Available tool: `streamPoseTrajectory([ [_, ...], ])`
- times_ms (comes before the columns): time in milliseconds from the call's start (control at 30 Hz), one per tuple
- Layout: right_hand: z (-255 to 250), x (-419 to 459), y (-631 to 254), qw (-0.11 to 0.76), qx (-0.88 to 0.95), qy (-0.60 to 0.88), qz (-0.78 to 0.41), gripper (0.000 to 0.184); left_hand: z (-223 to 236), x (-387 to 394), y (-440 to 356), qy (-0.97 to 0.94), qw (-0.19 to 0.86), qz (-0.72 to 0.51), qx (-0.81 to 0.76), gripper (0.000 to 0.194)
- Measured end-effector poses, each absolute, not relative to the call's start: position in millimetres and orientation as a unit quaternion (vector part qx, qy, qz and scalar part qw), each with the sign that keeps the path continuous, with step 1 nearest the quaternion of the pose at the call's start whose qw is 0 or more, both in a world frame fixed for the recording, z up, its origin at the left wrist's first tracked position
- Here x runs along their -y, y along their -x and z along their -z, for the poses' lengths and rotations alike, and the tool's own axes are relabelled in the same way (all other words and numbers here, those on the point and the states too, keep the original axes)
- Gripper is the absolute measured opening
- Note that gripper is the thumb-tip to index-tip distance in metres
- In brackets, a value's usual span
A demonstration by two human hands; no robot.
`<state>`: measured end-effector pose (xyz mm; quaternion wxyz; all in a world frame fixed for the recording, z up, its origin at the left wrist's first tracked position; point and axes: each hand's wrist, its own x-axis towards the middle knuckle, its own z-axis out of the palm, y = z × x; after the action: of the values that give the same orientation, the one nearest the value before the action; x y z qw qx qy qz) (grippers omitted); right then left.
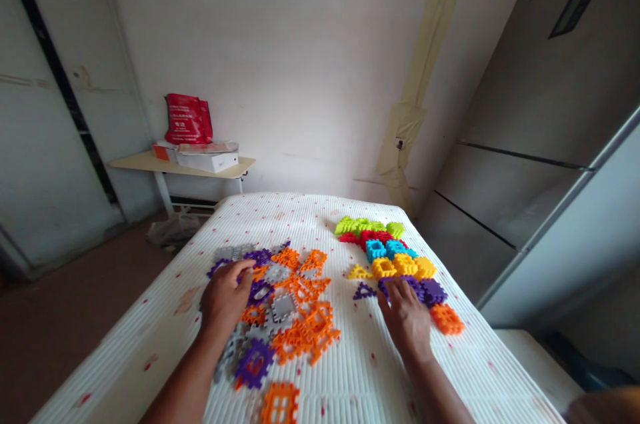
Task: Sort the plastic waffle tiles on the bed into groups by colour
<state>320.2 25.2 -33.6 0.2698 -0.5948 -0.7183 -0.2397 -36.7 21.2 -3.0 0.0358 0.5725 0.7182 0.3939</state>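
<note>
A loose heap of orange, purple and grey plastic tiles (pixel 287 307) lies on the white ribbed table (pixel 350 371). My left hand (pixel 225 296) rests on the heap's left edge, fingers curled over a purple tile (pixel 257 257). A sorted row of tiles (pixel 395 257) runs along the right side: green, red, blue, yellow, purple, then one orange tile (pixel 447 319). My right hand (pixel 406 317) lies flat with its fingers on the purple tiles (pixel 425 289) of that row. A yellow triangle (pixel 359 273) and a purple triangle (pixel 364 291) sit apart between heap and row.
A grey refrigerator (pixel 540 144) stands close on the right. A small side table (pixel 183 165) at the back left carries a red bag (pixel 187 119) and white boxes. Brown floor lies to the left, a white wall behind.
</note>
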Motion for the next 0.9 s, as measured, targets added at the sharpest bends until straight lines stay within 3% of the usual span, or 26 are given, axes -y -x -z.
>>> streamPoseTrajectory([
  [433, 33, -16, -294, 0.336, 0.805, 0.447, 0.197, 0.028, 7, -60, 48, -0.557, -0.005, -0.18, -0.811, 0.028],
  [733, 29, -12, -293, 0.301, 0.81, 0.48, 0.151, 0.026, -2, -50, 42, -0.589, -0.026, -0.209, -0.78, 0.019],
  [900, 30, -12, -292, 0.308, 0.811, 0.473, 0.15, 0.025, -11, -42, 34, -0.603, -0.045, -0.274, -0.748, 0.025],
])
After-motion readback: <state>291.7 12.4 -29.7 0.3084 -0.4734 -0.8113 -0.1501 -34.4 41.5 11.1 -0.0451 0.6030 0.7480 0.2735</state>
